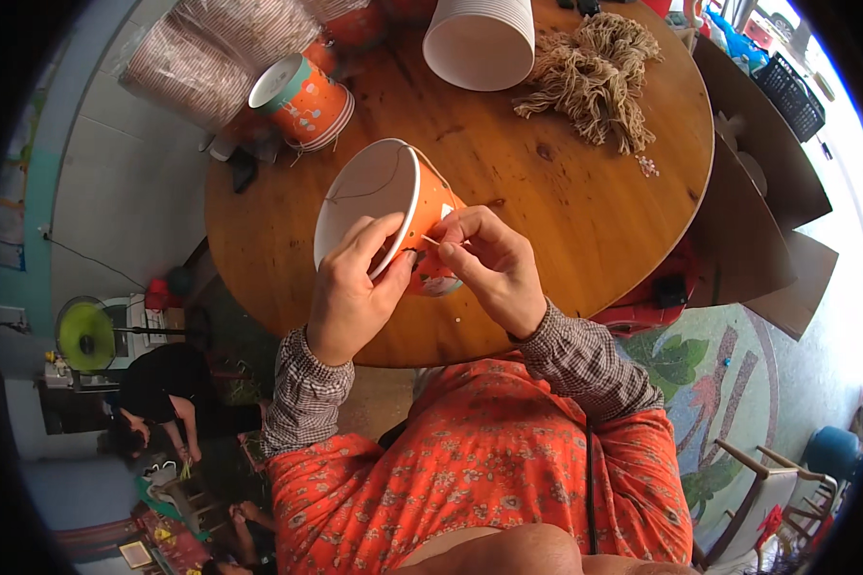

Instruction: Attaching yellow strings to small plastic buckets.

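Here, gripping with left hand (349,297), at seven o'clock, an orange, white-lined tub (379,206) with cord (438,172) at one; pinching with right hand (497,270), at four, a thin pale piece (431,240).

Premises: informal hand-assembly workroom; whether in a home or a shop cannot be determined.
Evidence: orange paper bucket (374,196) under handwork at a round wooden table (575,211); stacked white buckets (479,53) and heaped tan cords (594,77) on it; plastic-wrapped stacks (187,81) near its far edge; open cardboard box (738,225) alongside; household-type green fan (86,333) and wooden-armed chair (762,498); second person (170,379) bending at left.
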`<action>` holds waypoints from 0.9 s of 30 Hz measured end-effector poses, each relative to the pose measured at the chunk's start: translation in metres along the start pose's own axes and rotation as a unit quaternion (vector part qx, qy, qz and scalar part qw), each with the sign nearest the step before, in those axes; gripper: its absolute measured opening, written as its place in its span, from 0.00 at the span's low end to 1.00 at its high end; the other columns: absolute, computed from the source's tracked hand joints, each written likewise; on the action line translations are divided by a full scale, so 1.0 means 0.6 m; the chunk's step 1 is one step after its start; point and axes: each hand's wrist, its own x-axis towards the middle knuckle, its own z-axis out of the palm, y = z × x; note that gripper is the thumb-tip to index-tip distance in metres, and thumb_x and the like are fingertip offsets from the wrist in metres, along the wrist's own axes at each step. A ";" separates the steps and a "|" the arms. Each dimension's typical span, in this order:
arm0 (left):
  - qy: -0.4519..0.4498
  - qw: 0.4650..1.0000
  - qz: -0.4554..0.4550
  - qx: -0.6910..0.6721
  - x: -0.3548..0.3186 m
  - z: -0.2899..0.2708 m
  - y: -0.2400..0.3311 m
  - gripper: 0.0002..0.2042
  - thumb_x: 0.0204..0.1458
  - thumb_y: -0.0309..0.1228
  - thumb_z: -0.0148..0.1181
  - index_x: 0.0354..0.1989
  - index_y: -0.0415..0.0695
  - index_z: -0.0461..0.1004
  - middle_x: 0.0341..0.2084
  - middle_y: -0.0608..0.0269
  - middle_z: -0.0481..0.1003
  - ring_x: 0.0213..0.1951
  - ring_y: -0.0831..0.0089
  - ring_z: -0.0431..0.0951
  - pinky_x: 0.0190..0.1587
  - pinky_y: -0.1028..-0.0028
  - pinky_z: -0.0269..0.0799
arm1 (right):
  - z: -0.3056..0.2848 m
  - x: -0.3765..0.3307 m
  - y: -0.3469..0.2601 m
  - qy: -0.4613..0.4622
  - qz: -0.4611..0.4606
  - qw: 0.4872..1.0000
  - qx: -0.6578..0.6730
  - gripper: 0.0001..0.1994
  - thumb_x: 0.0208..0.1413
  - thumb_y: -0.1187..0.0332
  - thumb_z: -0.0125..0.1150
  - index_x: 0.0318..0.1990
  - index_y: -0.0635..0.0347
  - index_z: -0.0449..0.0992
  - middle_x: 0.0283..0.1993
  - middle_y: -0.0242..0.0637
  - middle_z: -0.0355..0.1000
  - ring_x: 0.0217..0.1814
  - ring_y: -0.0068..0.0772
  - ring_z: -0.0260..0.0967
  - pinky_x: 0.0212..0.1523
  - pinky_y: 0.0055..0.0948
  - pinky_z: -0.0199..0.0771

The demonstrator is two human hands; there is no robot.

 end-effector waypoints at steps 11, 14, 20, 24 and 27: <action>-0.008 0.999 0.007 0.039 -0.002 0.004 0.013 0.16 0.48 0.17 0.59 0.47 0.37 0.70 0.32 0.53 0.72 0.32 0.59 0.76 0.35 0.69 0.72 | -0.003 0.003 0.000 -0.008 0.014 0.996 -0.088 0.03 0.59 0.75 0.58 0.36 0.64 0.70 0.44 0.31 0.64 0.43 0.19 0.66 0.49 0.23 0.70; -0.006 0.998 0.024 0.050 -0.002 0.008 0.014 0.16 0.48 0.17 0.59 0.47 0.37 0.70 0.32 0.53 0.72 0.33 0.58 0.76 0.35 0.68 0.72 | -0.004 0.004 0.001 0.010 -0.006 0.996 -0.084 0.04 0.55 0.75 0.60 0.33 0.64 0.71 0.41 0.33 0.67 0.38 0.22 0.70 0.39 0.23 0.74; -0.007 0.998 0.032 0.060 -0.005 0.017 0.018 0.16 0.48 0.17 0.59 0.47 0.37 0.70 0.32 0.52 0.72 0.33 0.56 0.76 0.34 0.67 0.72 | -0.003 0.000 -0.014 0.030 0.060 0.997 -0.041 0.05 0.54 0.75 0.60 0.32 0.65 0.70 0.39 0.32 0.66 0.39 0.22 0.71 0.33 0.22 0.77; -0.028 0.999 0.030 0.027 -0.005 0.022 0.016 0.12 0.51 0.20 0.57 0.45 0.36 0.71 0.32 0.52 0.72 0.33 0.56 0.77 0.34 0.68 0.72 | -0.018 -0.002 0.007 0.032 -0.001 0.991 -0.128 0.04 0.54 0.75 0.61 0.33 0.65 0.72 0.38 0.33 0.66 0.36 0.21 0.71 0.33 0.21 0.77; -0.056 0.998 0.012 -0.016 0.001 0.016 0.006 0.07 0.55 0.23 0.55 0.41 0.34 0.73 0.32 0.51 0.74 0.33 0.56 0.77 0.34 0.68 0.72 | -0.017 -0.008 0.003 0.034 -0.027 0.981 -0.190 0.03 0.56 0.75 0.61 0.35 0.65 0.73 0.38 0.32 0.68 0.36 0.18 0.70 0.36 0.19 0.74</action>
